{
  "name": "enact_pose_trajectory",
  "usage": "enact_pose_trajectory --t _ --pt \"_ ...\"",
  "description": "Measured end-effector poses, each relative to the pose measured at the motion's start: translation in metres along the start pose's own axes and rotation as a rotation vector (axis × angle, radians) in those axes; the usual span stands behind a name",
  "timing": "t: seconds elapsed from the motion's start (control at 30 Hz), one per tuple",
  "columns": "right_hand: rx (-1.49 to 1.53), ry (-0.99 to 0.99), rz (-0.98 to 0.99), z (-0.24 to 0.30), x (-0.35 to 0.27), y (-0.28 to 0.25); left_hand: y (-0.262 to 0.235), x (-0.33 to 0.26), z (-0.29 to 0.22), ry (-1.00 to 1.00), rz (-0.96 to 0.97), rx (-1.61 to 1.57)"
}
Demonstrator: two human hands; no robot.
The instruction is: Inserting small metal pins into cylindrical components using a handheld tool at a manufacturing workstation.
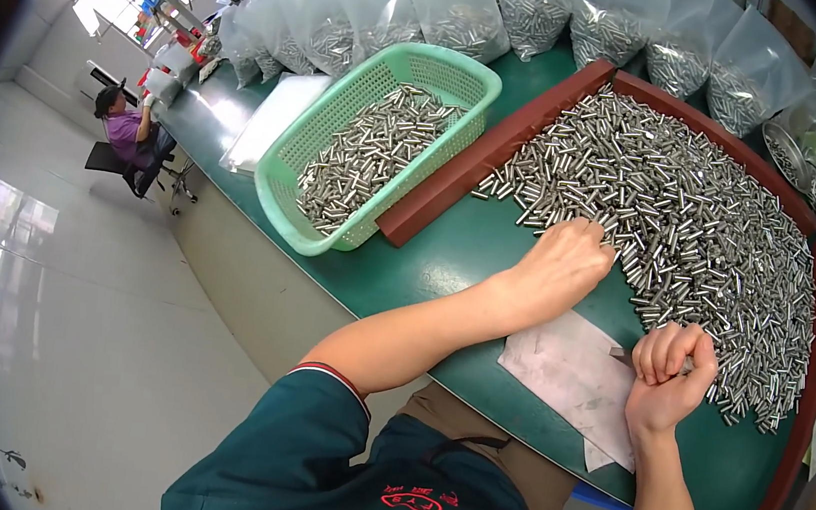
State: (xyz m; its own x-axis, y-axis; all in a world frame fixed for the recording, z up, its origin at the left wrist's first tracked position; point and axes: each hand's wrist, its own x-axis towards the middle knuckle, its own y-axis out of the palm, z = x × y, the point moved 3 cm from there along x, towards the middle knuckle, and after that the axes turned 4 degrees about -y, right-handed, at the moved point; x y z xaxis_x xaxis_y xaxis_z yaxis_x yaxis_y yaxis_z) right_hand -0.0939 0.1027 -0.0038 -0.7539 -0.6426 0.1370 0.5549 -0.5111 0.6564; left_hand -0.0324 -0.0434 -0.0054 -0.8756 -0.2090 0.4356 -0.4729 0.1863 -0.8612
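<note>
A broad pile of short metal pins covers the right part of the green tabletop. At the pile's near-left edge rests my left hand, back upward, fingers bent and closed; whatever is under the fingertips is hidden. To its right, my right hand is curled with the palm side turned up beside the pile's near edge. Out of its left side juts a slim grey metal piece, mostly hidden by the fingers. Between the hands and my body lies a pale, stained cloth or sheet.
Red-brown bars border the pile. On the left stands a light-green plastic basket partly filled with similar pins. Clear bags of pins line the back, near a metal bowl. A person in purple sits at the far left.
</note>
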Motion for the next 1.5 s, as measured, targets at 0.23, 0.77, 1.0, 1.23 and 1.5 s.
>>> enact_pose_trajectory --t 0.23,0.77,1.0,1.23,1.5 --pt "0.01 -0.009 0.0 0.001 0.004 -0.003 -0.005 0.013 -0.008 -0.049 0.055 0.152" --pt "-0.021 0.007 0.014 0.003 0.005 -0.009 0.007 0.016 0.004 -0.085 0.128 -0.791" --pt "-0.015 0.015 0.004 0.005 0.004 -0.008 0.015 0.013 0.009 -0.179 0.195 -1.037" --pt "-0.052 0.017 0.004 0.007 0.006 -0.007 0.014 0.015 0.007 -0.167 0.221 -1.039" --pt "-0.049 0.023 0.002 0.006 0.006 -0.008 0.014 0.015 0.008 -0.166 0.242 -1.01"
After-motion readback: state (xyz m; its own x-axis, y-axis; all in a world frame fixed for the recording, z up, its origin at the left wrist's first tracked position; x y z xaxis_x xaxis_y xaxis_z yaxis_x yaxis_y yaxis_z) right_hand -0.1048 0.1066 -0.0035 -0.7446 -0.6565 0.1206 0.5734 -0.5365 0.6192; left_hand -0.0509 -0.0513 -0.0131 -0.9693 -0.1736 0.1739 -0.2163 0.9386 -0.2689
